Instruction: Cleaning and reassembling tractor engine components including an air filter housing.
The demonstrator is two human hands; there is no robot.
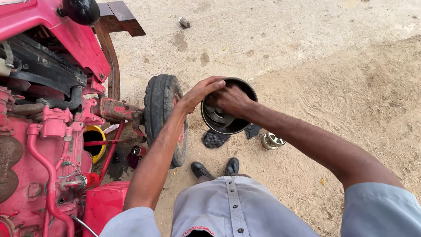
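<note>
head view, looking down. the person stands on sandy ground (351, 109) beside a red tractor (48, 123) that fills the left edge. the left hand (199, 93) grasps the near-left rim of a round black metal bowl (232, 125), fingers curled over its edge, holding it up in the air above the ground in front of the body. the right hand (230, 100) reaches down into the bowl from the right, its fingers hidden inside, so whether it is clenched or released cannot be told. ribbed metal shows in the bowl's bottom. just left of the bowl stands the tractor's small front tyre (161, 112), upright. below the bowl, on the ground, lie a dark cloth (214, 138) and, to its right, a small shiny cylindrical metal part (272, 141). the person's black shoes (215, 169) stand near the cloth. a yellow-rimmed container (97, 145) sits under the tractor. a small can (184, 22) lies far off near the top edge.
</note>
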